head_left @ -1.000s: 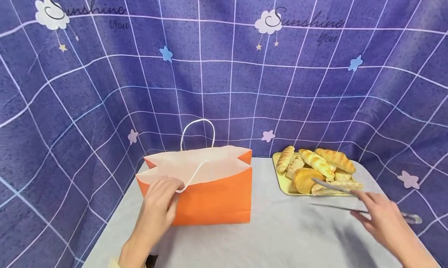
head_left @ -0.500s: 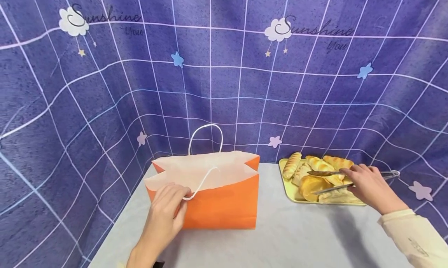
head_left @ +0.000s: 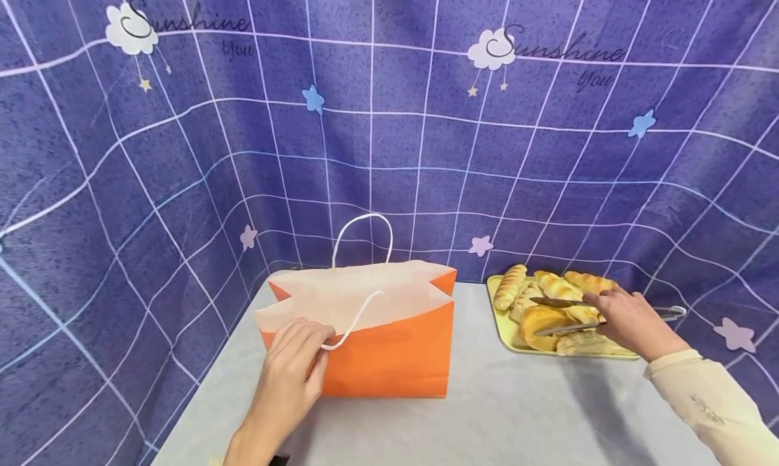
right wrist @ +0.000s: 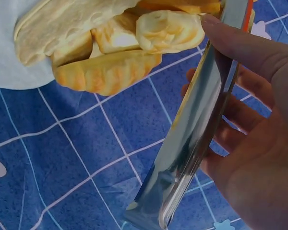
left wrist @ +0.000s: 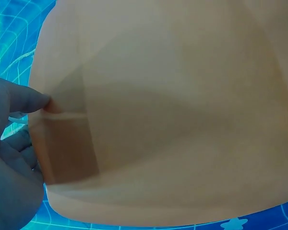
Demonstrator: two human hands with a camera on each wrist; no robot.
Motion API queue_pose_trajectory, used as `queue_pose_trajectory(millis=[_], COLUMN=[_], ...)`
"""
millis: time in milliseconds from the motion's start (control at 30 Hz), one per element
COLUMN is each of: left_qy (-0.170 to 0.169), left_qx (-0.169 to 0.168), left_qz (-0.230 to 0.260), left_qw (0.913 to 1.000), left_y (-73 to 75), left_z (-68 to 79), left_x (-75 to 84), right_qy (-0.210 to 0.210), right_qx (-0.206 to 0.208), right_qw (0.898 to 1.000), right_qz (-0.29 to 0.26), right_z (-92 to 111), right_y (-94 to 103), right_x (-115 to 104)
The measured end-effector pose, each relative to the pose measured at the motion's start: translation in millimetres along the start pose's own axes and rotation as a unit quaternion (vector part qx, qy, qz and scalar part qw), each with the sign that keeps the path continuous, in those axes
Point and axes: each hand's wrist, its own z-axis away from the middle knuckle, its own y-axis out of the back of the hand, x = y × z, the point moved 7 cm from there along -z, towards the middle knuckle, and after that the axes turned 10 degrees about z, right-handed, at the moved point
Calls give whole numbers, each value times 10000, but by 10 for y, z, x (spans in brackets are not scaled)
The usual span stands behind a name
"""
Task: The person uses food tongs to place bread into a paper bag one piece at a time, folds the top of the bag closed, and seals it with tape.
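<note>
An orange paper bag (head_left: 392, 364) with a pale inside stands with its mouth spread. My left hand (head_left: 292, 364) pinches its front rim, beside the white cord handle (head_left: 356, 320); in the left wrist view thumb and fingertips meet at the paper edge (left wrist: 62, 148). My right hand (head_left: 635, 324) grips metal tongs (head_left: 572, 329) above a yellow tray (head_left: 504, 334) of breads. The tongs' arms are spread, with their tips over a round golden bun (head_left: 540, 344). In the right wrist view the tongs (right wrist: 197, 110) run between thumb and fingers, their tips out of frame.
Several other breads share the tray: a ridged roll (head_left: 510, 287) at its left, a long pale loaf (head_left: 587, 344) along the front. A grey-white table (head_left: 505, 412) carries bag and tray. A purple gridded cloth (head_left: 426, 148) hangs close behind and at both sides.
My right hand has moved forward over the tray with the tongs, their tips now at the round bun. My left hand keeps its hold on the bag; the head view has shifted slightly.
</note>
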Motion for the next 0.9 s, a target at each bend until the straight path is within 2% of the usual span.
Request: queue_pose_trajectory(millis=[133,367,533,633,900], left_qy=[4,25,69,55,-61], left_qx=[120,217,200,208,177], left_qz=[-59,-37,-43,-26,68], left_qw=[9999,9998,9998,9998,9998], left_y=[24,38,39,49,44], left_z=[27,41,61,80,61], left_x=[0,-9,-24,-30,-12], right_qy=[125,267,327,284,-73], right_qx=[137,604,1155,1312,1510], right_qw=[9998,9974,9926,9909,9878], right_qz=[-15,301,171,-10,-372], right_z=[-40,-26,78,136,135], right_y=[11,46,88,135,458], right_x=[-49,-104,-133,-146,-133])
